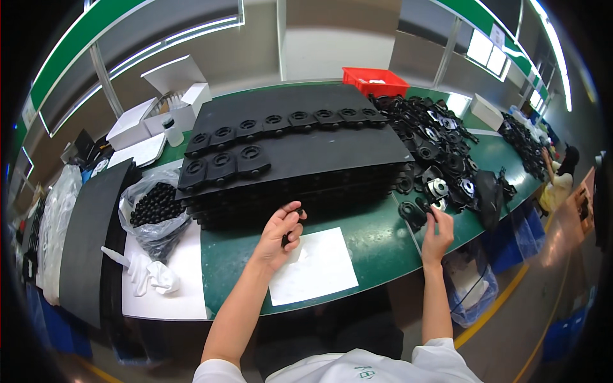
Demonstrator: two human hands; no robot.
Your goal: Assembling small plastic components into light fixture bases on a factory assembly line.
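My left hand [280, 237] is over the near edge of the green table, its fingers curled round small black round pieces [285, 240] that show between them. To the right, my right hand [438, 235] pinches a black plastic part [422, 205] at the near side of a heap of similar black parts [440, 137]. A white sheet of paper [316, 268] lies under and beside my left hand. Beyond it, a stack of black boards [319, 152] carries rows of flat black parts with round rings [222, 161]. A clear bag of black balls [155, 205] stands left of the stack.
A red bin [375, 82] and white boxes [167, 105] stand at the back. A white cloth [153, 276] and a small bottle [172, 132] are on the left. More black boards [89, 236] lean farther left. A person in yellow [554, 185] sits at far right.
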